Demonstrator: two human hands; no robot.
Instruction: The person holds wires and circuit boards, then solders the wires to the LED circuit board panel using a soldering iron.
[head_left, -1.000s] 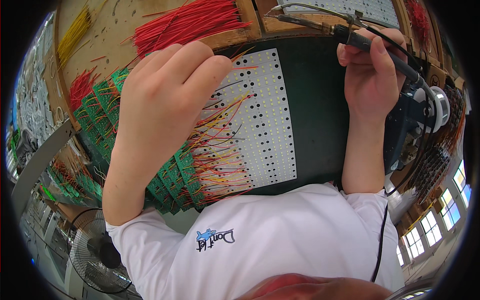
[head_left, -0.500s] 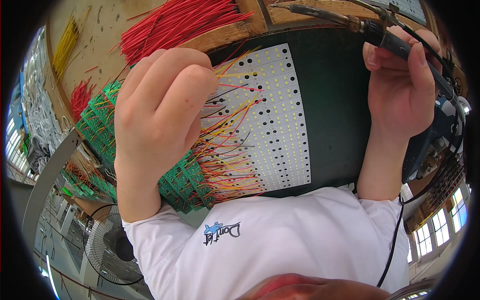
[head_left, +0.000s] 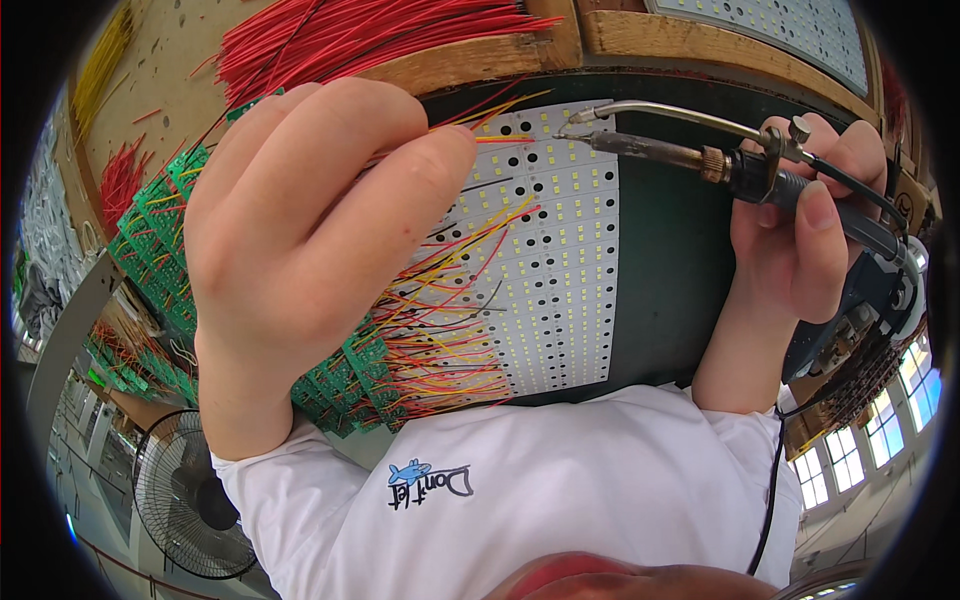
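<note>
My right hand (head_left: 800, 235) grips a soldering iron (head_left: 660, 152) with a thin solder feed tube (head_left: 690, 114) clamped along it. Its tip points left, over the upper part of a white LED board panel (head_left: 590, 270), close to some wire ends. My left hand (head_left: 310, 220) is closed in a pinch; red and yellow wires (head_left: 508, 139) stick out past its fingertips onto the panel. More red, yellow and black wires (head_left: 450, 300) lie across the panel's left side, running from green circuit boards (head_left: 335, 390) partly hidden under my left hand and arm.
A bundle of red wires (head_left: 370, 45) lies behind a wooden rail (head_left: 470, 65). Yellow wires (head_left: 100, 65) are at the far left. The panel rests on a dark green mat (head_left: 660, 270). Another LED panel (head_left: 790, 30) is at the back right, and a fan (head_left: 190, 495) stands lower left.
The soldering iron has swung down and left, its tip now over the panel's top rows. My left fingertips have shifted right over the panel with the wires.
</note>
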